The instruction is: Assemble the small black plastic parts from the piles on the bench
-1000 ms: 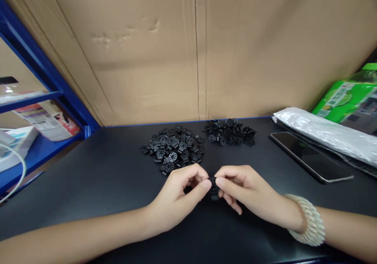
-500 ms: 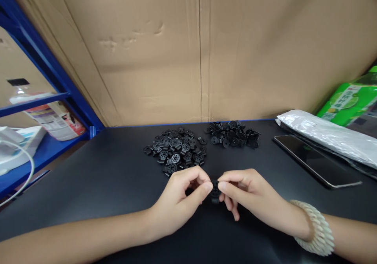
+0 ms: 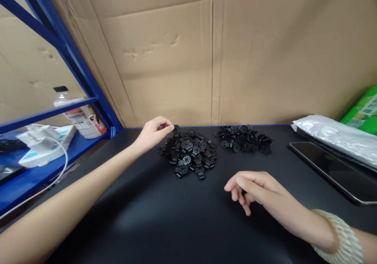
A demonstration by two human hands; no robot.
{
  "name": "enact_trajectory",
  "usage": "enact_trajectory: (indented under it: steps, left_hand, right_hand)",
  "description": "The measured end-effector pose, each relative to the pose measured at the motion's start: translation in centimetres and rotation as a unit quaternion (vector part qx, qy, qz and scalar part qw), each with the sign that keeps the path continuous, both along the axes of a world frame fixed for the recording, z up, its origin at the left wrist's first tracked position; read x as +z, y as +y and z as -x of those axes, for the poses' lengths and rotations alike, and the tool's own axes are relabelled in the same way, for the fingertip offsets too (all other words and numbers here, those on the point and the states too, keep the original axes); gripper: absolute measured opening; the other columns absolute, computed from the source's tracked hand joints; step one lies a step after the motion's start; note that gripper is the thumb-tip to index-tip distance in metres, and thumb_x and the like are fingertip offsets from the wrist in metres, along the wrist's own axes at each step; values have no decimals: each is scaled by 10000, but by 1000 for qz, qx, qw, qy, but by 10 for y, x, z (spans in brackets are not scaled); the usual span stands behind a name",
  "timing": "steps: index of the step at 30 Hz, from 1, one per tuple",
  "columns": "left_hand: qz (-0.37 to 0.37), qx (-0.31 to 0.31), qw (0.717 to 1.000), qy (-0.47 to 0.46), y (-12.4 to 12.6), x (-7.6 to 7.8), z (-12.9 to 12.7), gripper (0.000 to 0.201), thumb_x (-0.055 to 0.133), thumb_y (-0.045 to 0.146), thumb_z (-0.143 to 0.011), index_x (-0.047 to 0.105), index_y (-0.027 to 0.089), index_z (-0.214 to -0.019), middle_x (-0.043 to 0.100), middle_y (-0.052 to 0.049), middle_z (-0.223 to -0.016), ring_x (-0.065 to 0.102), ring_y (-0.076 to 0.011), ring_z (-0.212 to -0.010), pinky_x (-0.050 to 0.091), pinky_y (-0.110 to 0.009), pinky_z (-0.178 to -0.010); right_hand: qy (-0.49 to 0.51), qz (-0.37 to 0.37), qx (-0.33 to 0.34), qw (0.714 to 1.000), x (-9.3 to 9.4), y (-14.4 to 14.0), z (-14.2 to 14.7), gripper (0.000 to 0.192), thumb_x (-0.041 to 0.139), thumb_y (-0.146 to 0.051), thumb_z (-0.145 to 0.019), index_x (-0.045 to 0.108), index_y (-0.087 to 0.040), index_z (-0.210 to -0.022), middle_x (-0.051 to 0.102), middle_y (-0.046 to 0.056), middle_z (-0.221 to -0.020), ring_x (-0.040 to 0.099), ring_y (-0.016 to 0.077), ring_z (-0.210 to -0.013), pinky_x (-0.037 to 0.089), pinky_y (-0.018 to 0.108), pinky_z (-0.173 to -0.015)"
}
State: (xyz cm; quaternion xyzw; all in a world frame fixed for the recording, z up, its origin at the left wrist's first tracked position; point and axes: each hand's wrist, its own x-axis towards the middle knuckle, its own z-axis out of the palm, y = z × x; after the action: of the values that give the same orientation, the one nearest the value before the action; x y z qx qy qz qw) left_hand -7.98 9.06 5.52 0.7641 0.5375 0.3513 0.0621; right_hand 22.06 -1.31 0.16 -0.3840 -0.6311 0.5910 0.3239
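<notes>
My left hand [image 3: 154, 133] reaches over the far left side of a heap of small black perforated disc parts [image 3: 190, 150]. Its thumb and forefinger pinch one black disc part [image 3: 176, 129] above the heap's back edge. My right hand [image 3: 255, 187] hovers over the black tabletop [image 3: 165, 220], apart from both piles. Its fingers are loosely bent and spread, and nothing shows in them. A second pile of black disc-shaped pieces [image 3: 246, 138] lies to the right of the heap, near the table's back edge.
A phone [image 3: 332, 169] and a silvery plastic bag [image 3: 338, 136] lie at the right, with a green package [image 3: 363, 110] behind. On the left, a blue shelf frame [image 3: 76, 75] carries a power strip [image 3: 48, 146] with a white cable and a labelled bottle [image 3: 85, 120]. Cardboard [image 3: 165, 71] stands behind the table.
My hands have parted. The left has moved up and left to the heap and pinches a disc part; the right no longer shows a part in its fingers. The view has shifted left.
</notes>
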Motion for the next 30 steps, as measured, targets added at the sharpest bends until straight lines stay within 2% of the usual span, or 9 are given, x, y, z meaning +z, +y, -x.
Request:
enact_trajectory:
  steps: [5, 11, 14, 17, 19, 21, 23, 26, 30]
  left_hand:
    - [22, -18, 1000, -10, 1, -11, -4, 259, 561, 382, -803, 654, 159, -711, 654, -43, -780, 565, -167, -684, 431, -267, -609]
    - [2, -35, 999, -27, -2, -29, -16, 210, 555, 328, -845, 674, 159, -813, 669, -55, -861, 599, -179, -753, 450, -272, -637]
    - [-33, -21, 998, -47, -11, -28, -22, 185, 536, 286, -872, 667, 161, -912, 666, -62, -929, 587, -179, -779, 446, -285, -669]
    - [-64, -23, 995, -68, -34, -24, -40, 159, 516, 236, -887, 643, 160, -944, 637, -56, -941, 561, -165, -769, 439, -287, -693]
    - [-59, -63, 994, -71, -57, -24, -57, 125, 528, 201, -878, 639, 171, -925, 618, -36, -898, 546, -147, -732, 435, -268, -662]
    - [-12, -184, 981, -64, -80, -29, -74, 139, 528, 147, -868, 633, 172, -956, 604, -39, -915, 531, -133, -713, 440, -255, -645]
    - [56, -275, 958, -56, -99, -36, -87, 205, 525, 82, -844, 623, 175, -997, 606, -43, -957, 537, -132, -757, 453, -241, -662]
    - [126, -335, 932, -55, -112, -47, -96, 264, 527, 29, -810, 608, 177, -1013, 606, -48, -997, 550, -136, -810, 466, -230, -685]
    - [158, -311, 935, -65, -109, -53, -97, 242, 506, 34, -816, 601, 179, -984, 602, -46, -960, 530, -140, -761, 465, -253, -675]
  right_hand:
    - [-4, -3, 7, 1000, -1, -1, 0, 458, 506, -544, -881, 695, -132, -810, 586, 44, -700, 520, 121, -566, 474, 242, -507]
    - [-7, -10, 15, 1000, -3, 0, 0, 450, 493, -525, -896, 692, -130, -812, 583, 40, -693, 517, 116, -558, 467, 235, -505]
    - [-6, -6, 16, 1000, -2, 2, 1, 452, 494, -526, -894, 689, -128, -807, 579, 40, -688, 512, 115, -551, 466, 235, -502]
    - [-4, -7, 14, 1000, -3, 2, 1, 441, 492, -508, -900, 684, -123, -805, 576, 39, -688, 513, 115, -557, 461, 228, -495]
    - [-10, -18, 12, 1000, -3, 2, 1, 417, 488, -478, -908, 681, -122, -808, 578, 37, -692, 511, 110, -553, 454, 220, -491]
    - [-28, -45, 7, 999, -3, 5, -2, 376, 490, -438, -910, 682, -127, -821, 580, 29, -687, 505, 102, -538, 438, 212, -480]
    - [-61, -99, -10, 993, -1, 12, -9, 309, 511, -390, -901, 682, -141, -838, 591, 20, -682, 512, 105, -538, 427, 212, -483]
    - [-144, -235, -94, 957, 4, 32, -28, 208, 539, -321, -888, 675, -166, -864, 639, 25, -722, 555, 132, -601, 438, 240, -545]
    - [-272, -401, -229, 844, 4, 61, -56, 147, 576, -273, -855, 681, -177, -892, 642, 33, -739, 551, 176, -653, 441, 303, -613]
